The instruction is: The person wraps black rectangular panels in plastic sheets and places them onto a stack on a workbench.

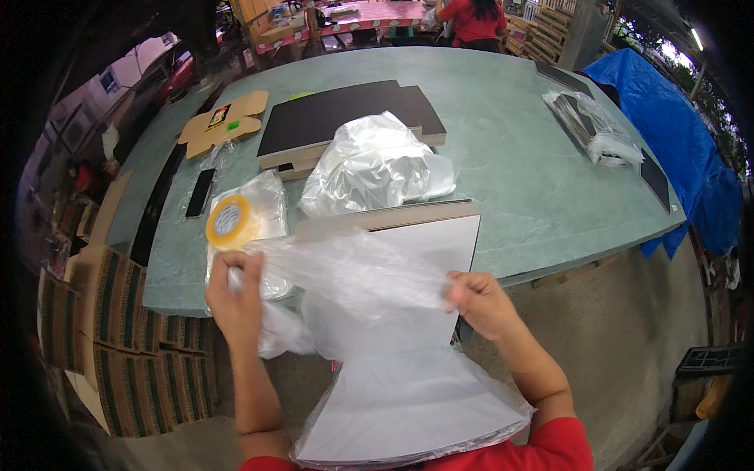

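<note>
A clear plastic bag (353,267) is stretched sideways between my hands. My left hand (238,302) pinches one side of its edge, beside the tape roll. The opposite side is pinched in my right hand (483,304), which is slightly blurred. Closest to my body, the bag's lower part covers a flat white panel (408,416), resting against my red shirt. Beyond the stretched film, a white board (448,239) with a brown edge lies at the table's near edge, partly hidden by the plastic. A yellow tape roll (250,222) sits on a pile of clear bags (271,192).
On the green table (503,157) are crumpled plastic (377,169), dark panels (322,118), a flattened cardboard box (220,129), a black phone (201,193) and bagged panels (589,129). Cardboard stacks (149,385) stand at left, a blue tarp (667,125) at right. A person (475,23) is across the table.
</note>
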### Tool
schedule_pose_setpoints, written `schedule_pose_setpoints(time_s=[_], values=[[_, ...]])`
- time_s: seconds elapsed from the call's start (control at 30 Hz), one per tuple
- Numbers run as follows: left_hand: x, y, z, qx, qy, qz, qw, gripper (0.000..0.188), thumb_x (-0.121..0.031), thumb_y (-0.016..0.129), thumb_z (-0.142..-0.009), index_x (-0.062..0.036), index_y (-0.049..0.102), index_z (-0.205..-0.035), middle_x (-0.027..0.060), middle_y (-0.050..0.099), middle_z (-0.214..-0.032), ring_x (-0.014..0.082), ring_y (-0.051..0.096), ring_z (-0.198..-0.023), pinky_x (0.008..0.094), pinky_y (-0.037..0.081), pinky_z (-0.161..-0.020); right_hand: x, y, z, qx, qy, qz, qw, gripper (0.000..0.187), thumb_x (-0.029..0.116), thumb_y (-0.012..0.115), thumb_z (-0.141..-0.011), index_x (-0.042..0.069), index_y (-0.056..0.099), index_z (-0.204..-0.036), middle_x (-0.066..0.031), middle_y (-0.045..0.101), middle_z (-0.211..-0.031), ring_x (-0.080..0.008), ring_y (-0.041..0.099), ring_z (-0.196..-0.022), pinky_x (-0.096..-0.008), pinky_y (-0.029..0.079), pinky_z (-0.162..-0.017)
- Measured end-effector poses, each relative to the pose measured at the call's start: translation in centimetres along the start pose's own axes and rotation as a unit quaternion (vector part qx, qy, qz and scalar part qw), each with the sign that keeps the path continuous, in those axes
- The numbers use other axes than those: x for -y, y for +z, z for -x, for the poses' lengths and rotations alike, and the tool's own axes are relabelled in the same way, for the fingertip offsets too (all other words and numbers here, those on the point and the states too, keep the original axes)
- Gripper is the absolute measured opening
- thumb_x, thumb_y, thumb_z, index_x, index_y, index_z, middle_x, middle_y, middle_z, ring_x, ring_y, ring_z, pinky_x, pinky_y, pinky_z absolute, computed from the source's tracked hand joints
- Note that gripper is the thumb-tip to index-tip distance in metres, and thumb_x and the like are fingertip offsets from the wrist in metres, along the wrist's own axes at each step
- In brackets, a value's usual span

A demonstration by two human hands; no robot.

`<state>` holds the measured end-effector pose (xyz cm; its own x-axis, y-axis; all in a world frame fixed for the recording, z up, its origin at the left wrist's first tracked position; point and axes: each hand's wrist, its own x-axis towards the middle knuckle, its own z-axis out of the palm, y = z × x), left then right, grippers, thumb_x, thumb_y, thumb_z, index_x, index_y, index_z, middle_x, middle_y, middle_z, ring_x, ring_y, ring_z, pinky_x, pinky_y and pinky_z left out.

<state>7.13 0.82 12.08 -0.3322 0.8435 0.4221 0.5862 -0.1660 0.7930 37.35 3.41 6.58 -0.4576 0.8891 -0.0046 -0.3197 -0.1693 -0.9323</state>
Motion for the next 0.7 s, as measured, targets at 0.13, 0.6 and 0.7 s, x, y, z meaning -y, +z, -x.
schedule_pose_setpoints(time_s=[0.13,0.6,0.7], values=[[-6.9,6.0,5.2,0.378,0.134,0.045,0.915,0.012,-0.012,0.061,-0.074,-0.0035,0.054,-0.079,0.008,0.059,-0.079,0.0166,0.057,-0.071,0.0281,0.045,-0.063,3.5,4.4,-1.1,0.03,-0.326,0.139,0.935,0.013,0.015,0.064,-0.073,0.004,0.06,-0.079,-0.008,0.052,-0.089,-0.0132,0.05,-0.073,-0.0233,0.04,-0.065],[-3.1,3.6,1.5,0.455,-0.115,0.52,0.713,0.021,-0.013,0.054,-0.079,-0.0004,0.052,-0.096,0.0078,0.056,-0.069,0.0147,0.055,-0.062,0.0239,0.045,-0.054,3.3,4.3,-1.0,0.465,0.062,0.155,0.869,0.033,0.029,0.047,-0.083,-0.002,0.053,-0.092,-0.0146,0.056,-0.087,-0.0228,0.054,-0.078,-0.037,0.042,-0.076],[-1.5,1.8,1.8,0.505,0.008,0.269,0.82,0.02,-0.018,0.058,-0.077,0.0001,0.056,-0.085,0.0124,0.06,-0.077,0.0145,0.056,-0.061,0.0261,0.043,-0.051,3.2,2.8,0.1,0.403,0.059,-0.06,0.911,0.035,0.03,0.042,-0.085,-0.003,0.052,-0.088,-0.017,0.057,-0.084,-0.0275,0.055,-0.08,-0.0414,0.041,-0.08]])
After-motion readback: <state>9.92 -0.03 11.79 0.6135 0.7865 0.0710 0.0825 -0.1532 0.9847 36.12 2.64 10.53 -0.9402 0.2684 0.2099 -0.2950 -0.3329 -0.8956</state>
